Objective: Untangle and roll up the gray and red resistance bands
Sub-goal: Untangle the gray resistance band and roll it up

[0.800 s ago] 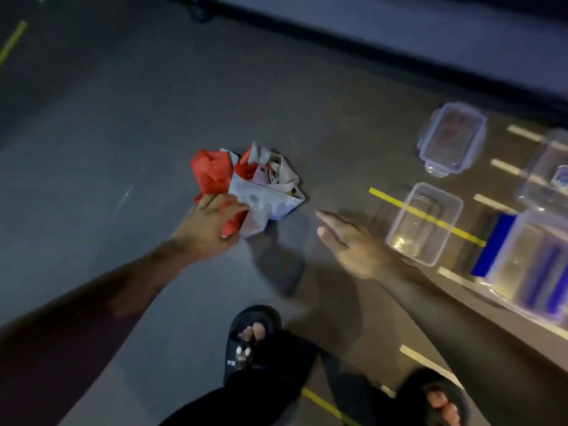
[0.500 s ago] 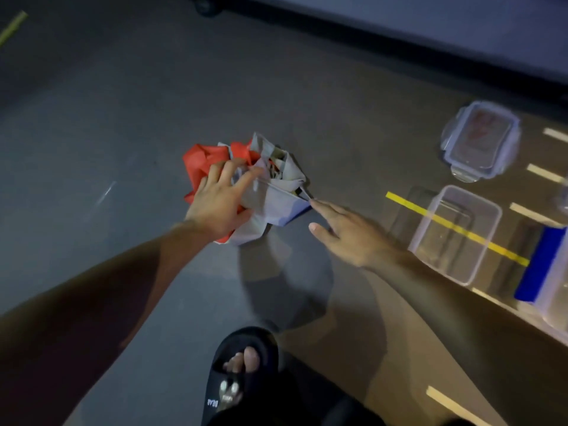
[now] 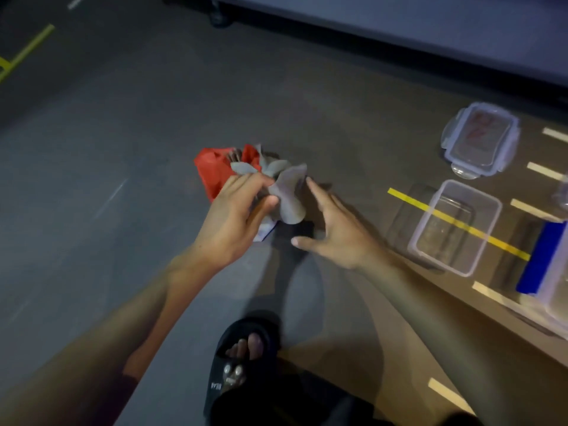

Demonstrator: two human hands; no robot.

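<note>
A crumpled bundle of two bands hangs above the dark floor at mid-frame. The red band (image 3: 212, 170) bulges out on the left of the bundle, and the gray band (image 3: 289, 192) folds out on its right. My left hand (image 3: 236, 216) grips the bundle from below, thumb and fingers pinching gray folds. To the right, my right hand (image 3: 335, 232) is spread with straight fingers, its fingertips at the edge of the gray band, holding nothing.
Clear plastic containers lie on the floor at right: an open tub (image 3: 455, 226), a lidded box (image 3: 481, 139) farther back, and a box with a blue lid (image 3: 541, 256) at the edge. Yellow tape (image 3: 461, 224) crosses the floor. My sandalled foot (image 3: 242, 361) stands below.
My left hand shifted its grip lower on the bundle and the gray folds turned outward. My right hand moved up and closer, its fingertips now at the gray band.
</note>
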